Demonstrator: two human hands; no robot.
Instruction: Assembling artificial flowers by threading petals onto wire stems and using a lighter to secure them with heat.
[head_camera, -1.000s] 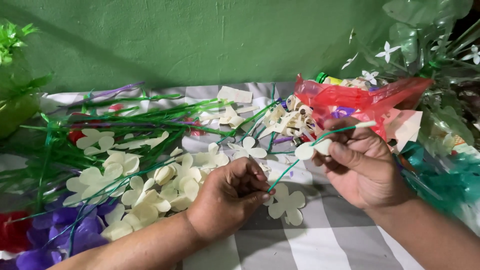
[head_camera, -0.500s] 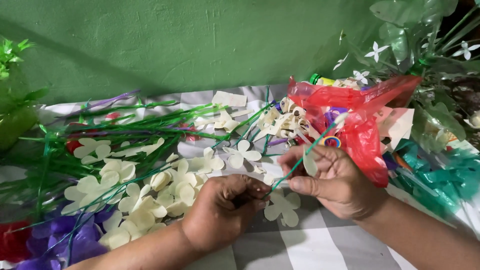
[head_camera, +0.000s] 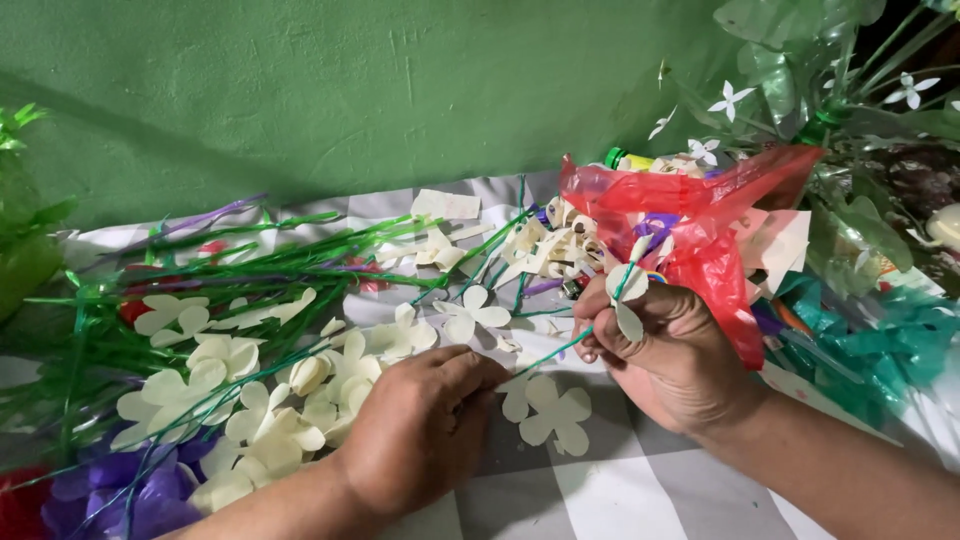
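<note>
My right hand (head_camera: 672, 352) pinches a thin green stem (head_camera: 560, 349) near its upper end, fingers narrow around it, with a cream petal piece (head_camera: 629, 322) already sitting on the stem just at my fingertips. My left hand (head_camera: 425, 428) is curled nearly closed at the stem's lower end, fingertips touching it where it meets the grey-and-white cloth (head_camera: 620, 495); I cannot tell how firmly it grips. The stem runs at a slant between the two hands, low end left, high end right.

Just under the stem lies a loose cream flower cutout (head_camera: 548, 412), flat on the cloth. More cream cutouts (head_camera: 240, 395) are heaped to the left, mixed with green stems (head_camera: 230, 270). A purple flower cluster (head_camera: 120, 495) sits at the near left corner. Behind my right hand a red plastic bag (head_camera: 700, 215) stands open, touching or nearly touching my knuckles.

Risks as I judge them: the stem is thin and bends easily, so uneven pull between the hands could kink it. The petal looks loosely seated and could slide or tear at its hole. My right wrist could snag the red bag and tip its contents onto the cutouts.
</note>
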